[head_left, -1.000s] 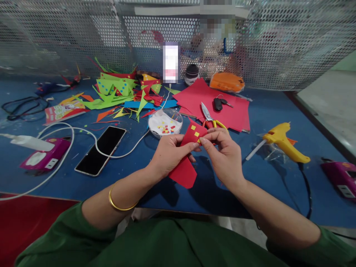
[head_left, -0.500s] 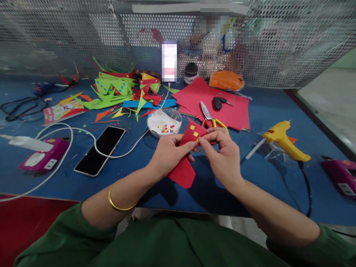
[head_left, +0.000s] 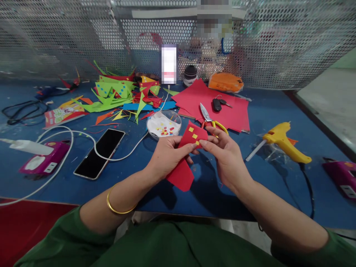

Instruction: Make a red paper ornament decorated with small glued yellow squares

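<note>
A folded piece of red paper (head_left: 180, 176) is held up between my hands above the blue table. Three small yellow paper squares (head_left: 195, 136) run in a slanting row on its upper part. My left hand (head_left: 165, 155) is closed on the paper's left side, thumb on top. At the right edge my right hand (head_left: 226, 155) grips the paper, its thumb beside the lowest yellow square. Behind the paper stands a clear round dish (head_left: 151, 129) with loose yellow and red bits on white lining. Scissors (head_left: 205, 112) with yellow and red handles lie just beyond my right hand.
Red sheets (head_left: 236, 115) bear car keys (head_left: 217, 104). A yellow glue gun (head_left: 286, 142) lies at right, a dark phone (head_left: 100, 154) and white cable at left. Green paper cutouts (head_left: 114, 89) pile up behind. A lit phone (head_left: 169, 65) leans against the perforated metal screen (head_left: 69, 37).
My right thumb and fingers have shifted from pinching at the lowest yellow square to gripping the paper's right edge. That square now shows more fully. My left hand keeps its hold.
</note>
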`<act>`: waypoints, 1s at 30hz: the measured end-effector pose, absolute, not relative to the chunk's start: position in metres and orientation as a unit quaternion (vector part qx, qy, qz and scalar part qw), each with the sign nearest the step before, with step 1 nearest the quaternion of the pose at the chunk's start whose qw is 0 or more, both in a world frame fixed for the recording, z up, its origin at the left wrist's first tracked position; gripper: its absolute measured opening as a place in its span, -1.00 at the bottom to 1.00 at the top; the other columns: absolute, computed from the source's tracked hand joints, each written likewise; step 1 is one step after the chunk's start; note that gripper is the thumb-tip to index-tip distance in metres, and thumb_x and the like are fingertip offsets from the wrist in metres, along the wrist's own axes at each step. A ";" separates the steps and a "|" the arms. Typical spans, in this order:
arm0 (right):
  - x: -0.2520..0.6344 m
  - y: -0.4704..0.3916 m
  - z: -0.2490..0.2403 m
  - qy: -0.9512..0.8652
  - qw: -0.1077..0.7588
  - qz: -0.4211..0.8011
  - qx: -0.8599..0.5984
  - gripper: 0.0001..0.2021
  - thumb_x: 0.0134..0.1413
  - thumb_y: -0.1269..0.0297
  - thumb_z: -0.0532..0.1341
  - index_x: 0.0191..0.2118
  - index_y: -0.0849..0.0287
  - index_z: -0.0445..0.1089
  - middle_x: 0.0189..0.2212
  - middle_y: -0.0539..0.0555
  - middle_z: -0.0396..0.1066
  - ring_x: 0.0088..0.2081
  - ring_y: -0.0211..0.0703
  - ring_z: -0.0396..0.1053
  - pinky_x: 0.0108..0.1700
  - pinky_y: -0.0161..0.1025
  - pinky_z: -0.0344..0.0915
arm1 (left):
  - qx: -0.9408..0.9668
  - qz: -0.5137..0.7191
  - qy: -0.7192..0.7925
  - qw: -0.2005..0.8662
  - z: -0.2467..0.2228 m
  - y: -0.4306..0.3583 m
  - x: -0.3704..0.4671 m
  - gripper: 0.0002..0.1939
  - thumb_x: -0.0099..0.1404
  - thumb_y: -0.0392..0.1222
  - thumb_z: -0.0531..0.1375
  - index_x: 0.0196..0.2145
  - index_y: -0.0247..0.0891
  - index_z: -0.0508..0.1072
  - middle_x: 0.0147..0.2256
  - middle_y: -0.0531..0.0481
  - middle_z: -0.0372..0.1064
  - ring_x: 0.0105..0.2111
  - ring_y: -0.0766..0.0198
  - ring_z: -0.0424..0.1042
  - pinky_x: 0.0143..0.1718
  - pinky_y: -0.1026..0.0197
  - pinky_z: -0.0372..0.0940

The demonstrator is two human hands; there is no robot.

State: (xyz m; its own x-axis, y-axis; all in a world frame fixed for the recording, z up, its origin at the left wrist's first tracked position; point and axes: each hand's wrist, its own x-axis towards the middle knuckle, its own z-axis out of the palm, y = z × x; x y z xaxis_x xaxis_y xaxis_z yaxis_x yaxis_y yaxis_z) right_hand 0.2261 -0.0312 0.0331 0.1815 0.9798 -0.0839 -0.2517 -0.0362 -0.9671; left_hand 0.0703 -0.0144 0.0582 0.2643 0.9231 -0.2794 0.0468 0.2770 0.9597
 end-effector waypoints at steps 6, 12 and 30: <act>0.223 -0.033 0.032 -0.355 0.590 0.548 -0.474 -0.56 -0.19 0.29 0.47 -0.11 0.12 0.41 -0.44 -0.12 0.49 -0.41 -0.26 0.46 -0.17 -0.18 0.43 | 0.496 0.346 0.500 0.620 0.058 -0.014 0.070 -0.90 0.21 -0.23 0.31 -0.36 -0.32 0.60 -0.43 -0.02 0.59 -0.63 0.42 0.43 -0.58 0.38 0.33; 0.224 -0.032 0.032 -0.348 0.601 0.530 -0.487 -0.55 -0.20 0.27 0.47 -0.10 0.12 0.43 -0.45 -0.13 0.47 -0.40 -0.27 0.43 -0.15 -0.18 0.41 | 0.473 0.348 0.487 0.646 0.057 -0.014 0.069 -0.87 0.22 -0.19 0.32 -0.32 -0.32 0.59 -0.38 -0.02 0.61 -0.62 0.41 0.44 -0.58 0.38 0.33; 0.226 -0.031 0.031 -0.371 0.598 0.517 -0.488 -0.60 -0.16 0.23 0.46 -0.13 0.09 0.44 -0.40 -0.07 0.49 -0.30 -0.18 0.47 -0.15 -0.14 0.43 | 0.515 0.349 0.502 0.601 0.057 -0.015 0.068 -0.83 0.21 -0.13 0.31 -0.45 -0.28 0.52 -0.49 0.01 0.56 -0.60 0.37 0.45 -0.54 0.35 0.33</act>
State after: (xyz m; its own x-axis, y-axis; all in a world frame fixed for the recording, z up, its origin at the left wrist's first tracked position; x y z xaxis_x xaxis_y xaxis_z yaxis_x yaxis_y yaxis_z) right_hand 0.2256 -0.0311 0.0312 0.1918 0.9796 -0.0601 -0.2570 -0.0090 -0.9664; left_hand 0.0680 -0.0152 0.0565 0.2528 0.9364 -0.2436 0.0971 0.2259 0.9693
